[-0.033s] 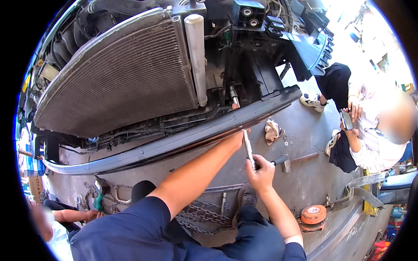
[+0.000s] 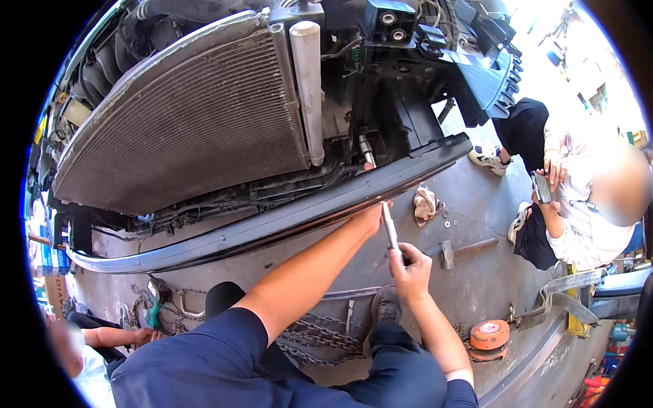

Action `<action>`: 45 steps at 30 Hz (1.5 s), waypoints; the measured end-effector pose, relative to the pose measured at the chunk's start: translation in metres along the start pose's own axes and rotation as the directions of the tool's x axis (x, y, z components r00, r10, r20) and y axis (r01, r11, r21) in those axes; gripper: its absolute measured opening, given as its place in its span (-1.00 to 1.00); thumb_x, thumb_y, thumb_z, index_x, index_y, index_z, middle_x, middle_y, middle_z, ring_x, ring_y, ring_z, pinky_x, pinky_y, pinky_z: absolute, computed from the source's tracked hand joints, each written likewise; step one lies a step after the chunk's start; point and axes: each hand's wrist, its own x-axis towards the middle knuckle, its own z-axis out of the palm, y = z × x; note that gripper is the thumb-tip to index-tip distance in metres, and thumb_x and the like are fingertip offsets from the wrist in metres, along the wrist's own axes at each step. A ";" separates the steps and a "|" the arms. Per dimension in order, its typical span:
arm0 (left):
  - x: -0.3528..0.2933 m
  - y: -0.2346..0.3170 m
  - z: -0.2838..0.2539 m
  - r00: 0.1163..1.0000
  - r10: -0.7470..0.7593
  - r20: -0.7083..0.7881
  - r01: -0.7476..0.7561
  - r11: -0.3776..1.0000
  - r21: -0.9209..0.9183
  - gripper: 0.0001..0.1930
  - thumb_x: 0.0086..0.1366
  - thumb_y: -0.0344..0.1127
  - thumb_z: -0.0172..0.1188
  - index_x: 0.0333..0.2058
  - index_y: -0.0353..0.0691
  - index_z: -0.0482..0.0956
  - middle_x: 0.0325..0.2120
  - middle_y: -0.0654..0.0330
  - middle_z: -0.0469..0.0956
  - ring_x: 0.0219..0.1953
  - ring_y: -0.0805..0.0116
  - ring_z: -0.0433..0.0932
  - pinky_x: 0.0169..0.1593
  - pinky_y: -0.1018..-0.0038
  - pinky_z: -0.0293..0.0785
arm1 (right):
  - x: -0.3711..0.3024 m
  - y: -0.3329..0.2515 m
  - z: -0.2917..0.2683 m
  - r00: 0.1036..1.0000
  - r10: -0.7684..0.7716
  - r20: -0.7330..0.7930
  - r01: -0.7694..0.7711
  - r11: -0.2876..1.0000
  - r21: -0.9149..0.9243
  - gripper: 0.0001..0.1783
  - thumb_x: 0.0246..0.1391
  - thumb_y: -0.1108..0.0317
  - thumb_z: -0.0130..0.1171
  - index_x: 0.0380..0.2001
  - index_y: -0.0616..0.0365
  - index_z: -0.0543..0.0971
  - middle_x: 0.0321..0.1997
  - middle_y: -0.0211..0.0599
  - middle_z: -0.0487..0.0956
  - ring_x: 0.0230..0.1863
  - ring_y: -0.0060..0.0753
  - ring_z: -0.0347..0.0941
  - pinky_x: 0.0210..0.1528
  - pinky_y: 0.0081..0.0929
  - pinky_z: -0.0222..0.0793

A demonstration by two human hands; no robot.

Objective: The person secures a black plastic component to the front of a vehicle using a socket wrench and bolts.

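— Where were the hands, measured off the black crossbar (image 2: pixel 286 221) under the radiator (image 2: pixel 183 115)?

— The left hand (image 2: pixel 373 216) was pressed against the crossbar's lower edge, toward its right end. Its fingers were hidden behind the bar, so I could not tell how far they were closed or whether they gripped anything. The right hand (image 2: pixel 410 266) sat just below, curled tight around the lower end of a slim metal tool (image 2: pixel 390 228) — its tip rose to meet the bar right beside the left hand.

— And the way to handle that well?

— In my judgement, keep the shaft square to the fastener, let the left hand steady the tip, and turn from the wrist without leaning — a slip there would skid along the bar.

— Anything else close by?

— A crumpled rag (image 2: pixel 426 202) lay on the floor just right of the bar's end, chains (image 2: pixel 320 340) below it, and a seated person (image 2: pixel 578 211) with a phone (image 2: pixel 541 187) farther right.
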 end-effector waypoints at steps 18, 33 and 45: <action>-0.041 -0.074 -0.071 0.894 -0.439 -0.090 0.444 0.838 0.319 -0.78 0.43 -0.34 0.03 -0.07 -0.36 0.47 -0.26 0.08 0.57 -0.31 0.32 0.56 -0.18 0.40 0.59 | -0.089 0.040 -0.097 0.936 0.347 0.061 -0.342 0.857 0.385 -0.72 0.07 0.35 0.21 -0.24 0.38 0.63 -0.53 -0.42 0.55 -0.53 -0.62 0.43 -0.47 -0.61 0.29; -0.027 -0.112 -0.155 0.832 -0.553 -0.053 0.527 0.755 0.390 -0.83 0.39 -0.26 0.14 -0.17 -0.22 0.57 -0.30 0.18 0.63 -0.33 0.40 0.57 -0.24 0.43 0.54 | -0.145 0.078 -0.144 0.874 0.486 0.010 -0.477 0.852 0.215 -0.60 0.02 0.26 0.25 -0.19 0.42 0.63 -0.55 -0.39 0.57 -0.50 -0.62 0.44 -0.43 -0.55 0.36; -0.005 -0.124 -0.145 0.631 -0.753 -0.185 0.758 0.650 -0.062 -0.77 0.36 -0.24 0.17 -0.22 -0.32 0.60 -0.11 -0.02 0.63 -0.01 0.07 0.56 0.12 0.19 0.51 | -0.170 0.108 -0.160 0.796 0.605 0.009 -0.600 0.786 0.150 -0.61 0.07 0.26 0.25 -0.18 0.44 0.62 -0.51 -0.40 0.55 -0.46 -0.65 0.40 -0.39 -0.56 0.34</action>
